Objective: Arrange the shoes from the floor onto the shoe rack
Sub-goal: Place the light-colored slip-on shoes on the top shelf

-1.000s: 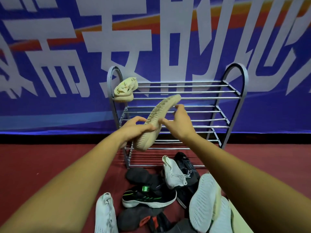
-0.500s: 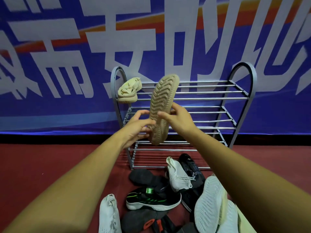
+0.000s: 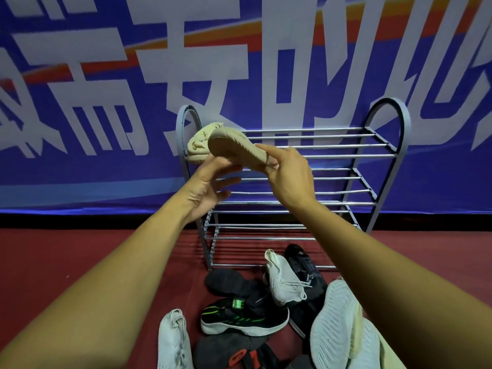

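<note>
The right hand is gripping a beige shoe by 1 end, fingers curled round it, and holding it in the air in front of the top tier of the grey shoe rack. The shoe is lying nearly level with its ribbed sole turned toward the camera, its far end reaching to the left end of that tier. The left hand is hovering just under the shoe with fingers spread and relaxed, grasping nothing (its uppermost finger is touching the sole's lower edge). A second beige shoe is sitting on the top tier against the rack's left arch, partly hidden behind the held one. On the red floor in front of the rack a heap is waiting: a white knit shoe leaning on a black shoe, a black shoe with green stripes, another white shoe at the lower left, and 2 pale upturned soles at the lower right. A blue banner is hanging behind.
</note>
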